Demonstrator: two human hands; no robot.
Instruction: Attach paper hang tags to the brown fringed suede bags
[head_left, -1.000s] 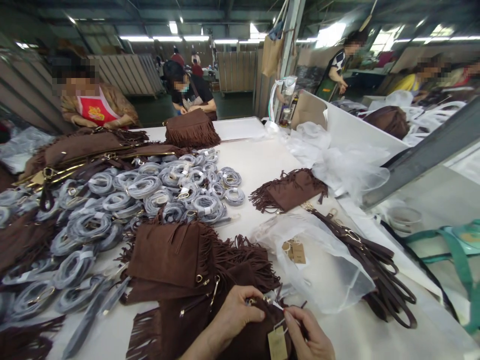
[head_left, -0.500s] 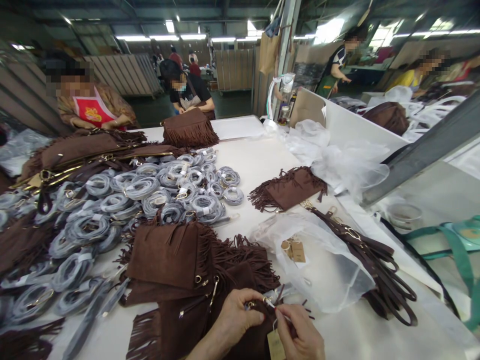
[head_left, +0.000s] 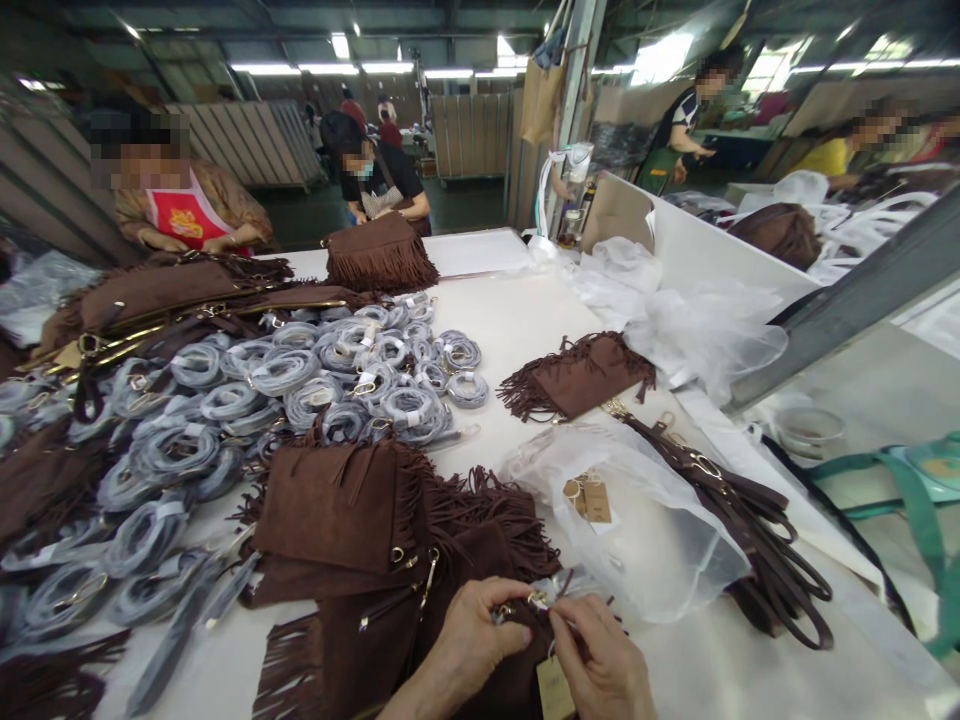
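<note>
At the bottom edge my left hand (head_left: 469, 635) pinches a small gold ring fitting (head_left: 536, 600) on a brown suede fringed bag (head_left: 420, 640). My right hand (head_left: 600, 665) meets it from the right, fingers pinched on the string of a tan paper tag (head_left: 553, 688) that hangs below. Both hands rest on the bag. Just beyond them lies a stack of more brown fringed bags (head_left: 352, 510).
A heap of grey wrapped strap coils (head_left: 255, 400) covers the left of the white table (head_left: 525, 320). A clear plastic bag with tags (head_left: 637, 520), dark brown straps (head_left: 750, 530) and another fringed piece (head_left: 577, 375) lie right. Several people work at the far side.
My right hand has slid left and closer to my left hand at the ring fitting. The tag hangs lower between them. The view shifted slightly.
</note>
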